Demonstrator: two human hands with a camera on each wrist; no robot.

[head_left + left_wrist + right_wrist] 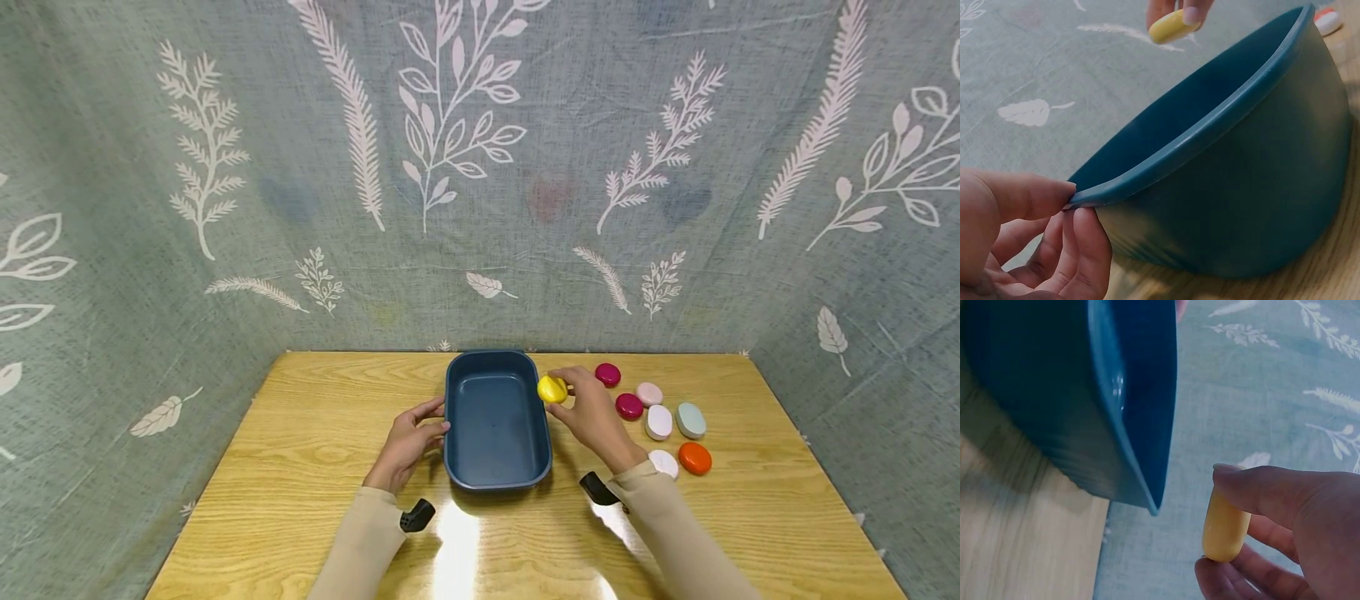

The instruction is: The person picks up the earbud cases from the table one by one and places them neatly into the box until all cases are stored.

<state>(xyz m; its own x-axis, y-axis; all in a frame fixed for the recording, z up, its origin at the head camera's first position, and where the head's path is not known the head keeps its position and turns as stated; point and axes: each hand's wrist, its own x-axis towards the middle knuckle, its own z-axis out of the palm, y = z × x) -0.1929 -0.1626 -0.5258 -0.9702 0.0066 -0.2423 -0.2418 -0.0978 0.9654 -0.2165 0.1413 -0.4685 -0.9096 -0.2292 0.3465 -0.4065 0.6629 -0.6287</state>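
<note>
A dark blue plastic tub (495, 429), deep and rounded at the corners, stands on the wooden table. My left hand (414, 435) is at its left side, and in the left wrist view the thumb and fingers pinch its rim (1166, 150). Between thumb and fingertips, my right hand (596, 417) holds a smooth yellow bar of soap (552, 389) beside the tub's upper right rim. The right wrist view shows the yellow soap (1225, 528) from its narrow edge, raised and apart from the tub wall (1047, 394).
Several soap bars lie right of my right hand: dark pink (607, 375), pale pink (648, 394), white (659, 422), pale green (691, 421) and orange-red (695, 458). A white one (663, 463) is partly covered by my right wrist. Patterned cloth (480, 208) hangs behind the table (315, 467).
</note>
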